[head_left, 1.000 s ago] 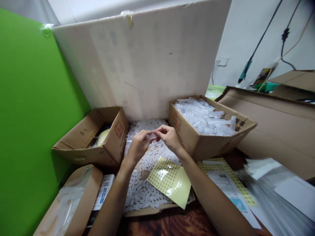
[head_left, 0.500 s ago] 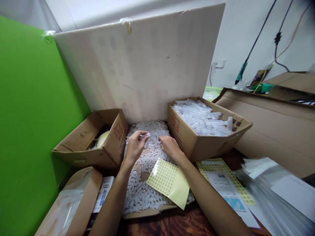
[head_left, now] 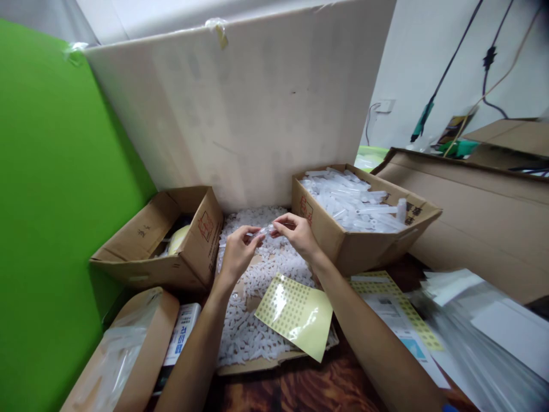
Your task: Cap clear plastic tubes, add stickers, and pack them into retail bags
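Between my hands, above the pile, is a small clear plastic tube [head_left: 266, 230]. My left hand [head_left: 238, 252] pinches its left end between thumb and fingers. At the tube's other end, my right hand [head_left: 299, 233] is closed in a pinch; what lies between its fingertips is too small to make out. Beneath both hands spreads a thick layer of small white plastic pieces [head_left: 249, 337] on a cardboard sheet [head_left: 244, 367]. A yellow sheet of small round stickers [head_left: 295, 315] rests on the pieces, near my right forearm.
At right stands a cardboard box [head_left: 360, 249] full of translucent plastic tubes [head_left: 343, 197]. Another cardboard box [head_left: 146, 240] is at left. A pale board [head_left: 257, 114] rises behind, a green panel [head_left: 64, 200] at left. Plastic bags [head_left: 484, 332] lie at the right.
My right hand has lifted from the white pieces and moved left to meet the clear tube in my left hand. My left hand stays in nearly the same place.
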Motion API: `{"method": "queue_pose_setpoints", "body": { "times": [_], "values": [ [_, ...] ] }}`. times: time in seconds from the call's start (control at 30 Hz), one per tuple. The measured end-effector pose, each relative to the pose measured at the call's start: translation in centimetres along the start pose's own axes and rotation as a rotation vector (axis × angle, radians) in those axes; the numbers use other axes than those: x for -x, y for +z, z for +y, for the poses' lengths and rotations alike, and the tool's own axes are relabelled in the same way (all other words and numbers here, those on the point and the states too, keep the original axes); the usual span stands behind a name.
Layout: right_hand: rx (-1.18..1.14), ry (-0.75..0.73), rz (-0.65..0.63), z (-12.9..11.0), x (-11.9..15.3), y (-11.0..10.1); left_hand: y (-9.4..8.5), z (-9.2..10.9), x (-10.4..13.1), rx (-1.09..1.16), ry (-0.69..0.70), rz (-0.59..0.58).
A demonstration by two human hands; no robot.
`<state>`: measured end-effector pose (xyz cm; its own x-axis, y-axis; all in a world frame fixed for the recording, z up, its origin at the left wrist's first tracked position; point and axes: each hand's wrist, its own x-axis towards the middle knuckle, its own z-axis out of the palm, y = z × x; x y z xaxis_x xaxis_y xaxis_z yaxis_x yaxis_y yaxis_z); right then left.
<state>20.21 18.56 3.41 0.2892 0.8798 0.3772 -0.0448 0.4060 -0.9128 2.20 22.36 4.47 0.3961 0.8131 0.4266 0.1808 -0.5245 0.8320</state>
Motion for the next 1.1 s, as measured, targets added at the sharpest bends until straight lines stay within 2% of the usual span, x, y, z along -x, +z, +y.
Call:
{"method": "queue_pose_setpoints", "body": {
  "times": [0.3,0.47,0.67,0.7,0.87,0.97,1.1],
  "values": [
    [0.014,0.005,-0.056,-0.4,0.1,0.4,0.8,0.2,0.2,0.094,-0.030,-0.040],
    [0.101,-0.015,-0.064,-0.2,0.2,0.2,1.4,0.2,0.2,0.010,0.097,-0.043],
    [0.191,0.026,-0.122,0.8,0.2,0.3,1.7,0.1,0.5,-0.097,0.068,-0.047],
    [0.273,0.039,-0.131,1.0,0.2,0.3,1.7,0.1,0.6,-0.110,0.065,-0.038],
    [0.972,0.126,-0.170,2.2,0.8,-0.5,1.6,-0.2,0.4,-0.091,0.007,0.044],
    [1.105,0.181,-0.194,3.4,1.7,-1.1,1.5,-0.5,0.1,0.032,-0.070,0.080],
    [1.163,0.151,-0.228,4.8,2.9,-1.2,1.3,-0.7,-0.1,0.419,-0.265,0.012]
  ]
}}
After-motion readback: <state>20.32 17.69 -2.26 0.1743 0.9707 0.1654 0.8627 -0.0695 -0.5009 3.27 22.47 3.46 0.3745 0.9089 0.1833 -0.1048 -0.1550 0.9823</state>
